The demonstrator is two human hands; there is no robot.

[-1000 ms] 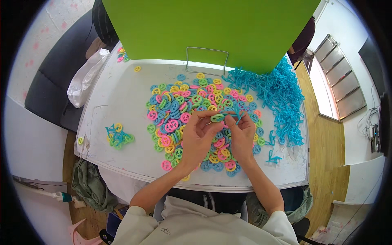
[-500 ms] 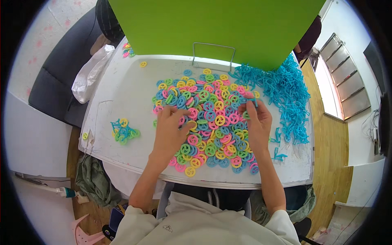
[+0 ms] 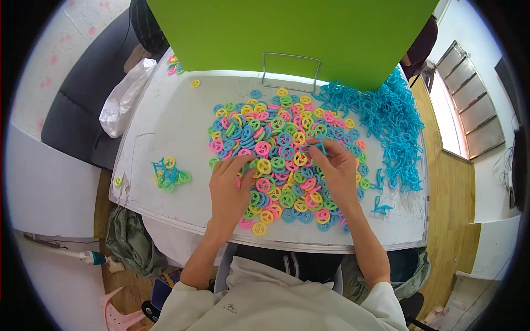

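Note:
A wide heap of small plastic spoked wheels point(image 3: 286, 139) in pink, yellow, green and blue covers the middle of the table. My left hand point(image 3: 229, 185) rests on the heap's near left side, its fingers curled in. Pink and yellow bits show by its fingertips, but what it grips is partly hidden. Over the heap's right part, my right hand point(image 3: 337, 171) pinches a small blue plastic frame piece point(image 3: 322, 145) between thumb and fingers. To the left lies a small cluster of blue frames with wheels on them point(image 3: 170, 174).
A large pile of blue frame pieces point(image 3: 398, 143) lies at the right. Beyond the heap stand a green panel point(image 3: 292, 33) and a bent wire stand point(image 3: 291, 54). A white plastic bag point(image 3: 124, 102) hangs at the left edge. Other people sit beyond the table.
My right hand has moved left and inward with the blue frame piece, closer to my left hand. My left hand has shifted slightly down, and its fingers have drawn in.

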